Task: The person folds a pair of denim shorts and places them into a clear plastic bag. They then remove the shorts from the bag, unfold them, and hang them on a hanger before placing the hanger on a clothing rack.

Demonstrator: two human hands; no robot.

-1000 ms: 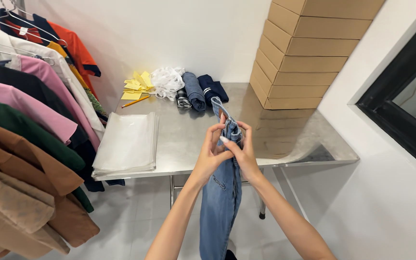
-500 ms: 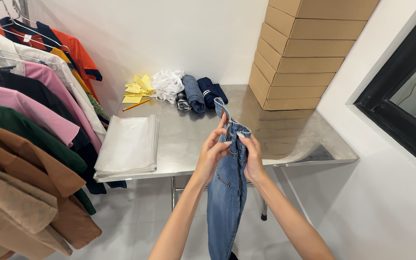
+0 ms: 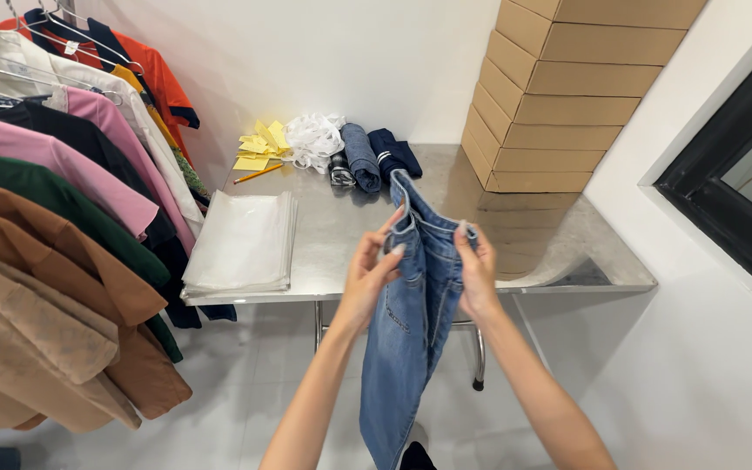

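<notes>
While pinched at the waistband by left hand (image 3: pixel 374 271) and right hand (image 3: pixel 478 271), both grips closed on denim, blue jeans (image 3: pixel 411 339) hang in front of the steel counter (image 3: pixel 350 239) edge. Likely soft, floppy, moderately heavy; best held at the stiffer waistband. Long axis vertical, waist up, legs pointing to the floor.

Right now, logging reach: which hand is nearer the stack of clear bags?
Left. The left hand grips the jeans just right of the clear bags; the right hand is farther right.
</notes>
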